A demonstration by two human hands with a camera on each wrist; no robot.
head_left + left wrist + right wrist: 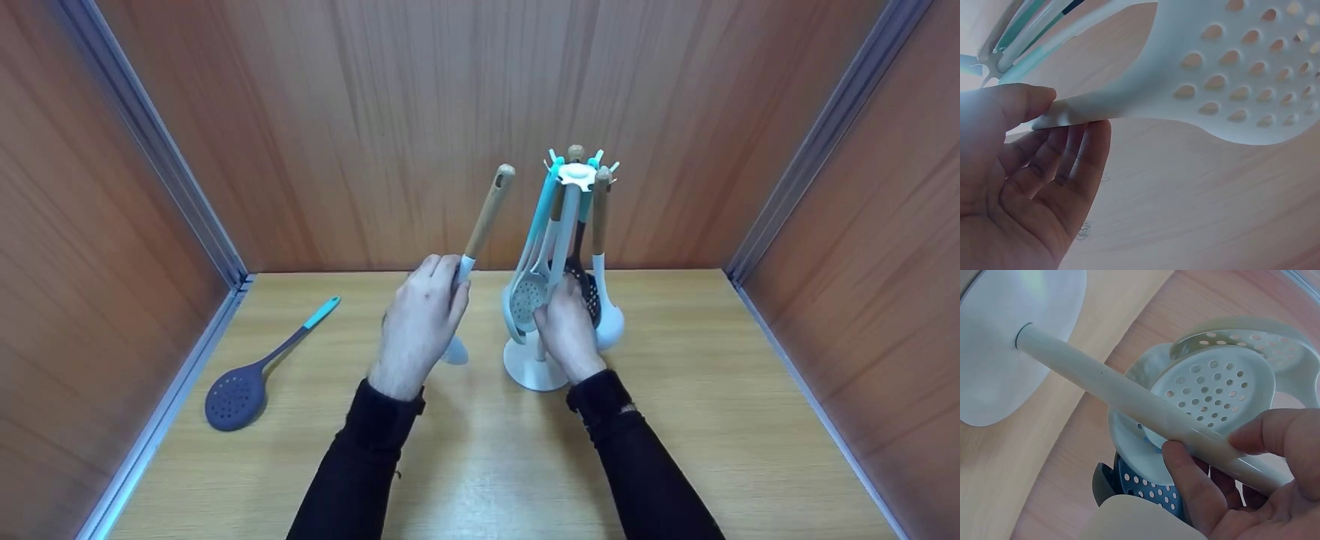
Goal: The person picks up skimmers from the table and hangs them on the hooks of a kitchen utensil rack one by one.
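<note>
My left hand [424,315] pinches a white skimmer with a wooden handle [491,210] near where the neck meets the handle, holding it tilted, handle end up. In the left wrist view its perforated head [1168,73] fills the upper right. To the right stands a white utensil stand [534,371], hung with several utensils. My right hand [566,326] grips the stand's pole [1100,388] between thumb and fingers. Around the pole hang a pale skimmer [1213,391], a white ladle [609,326] with a wooden handle, and dark perforated utensils [1148,486].
A dark skimmer [234,397] with a turquoise handle lies on the table at the left. Wooden panels [405,112] wall in the back and both sides, with metal profiles [169,150] along the corners.
</note>
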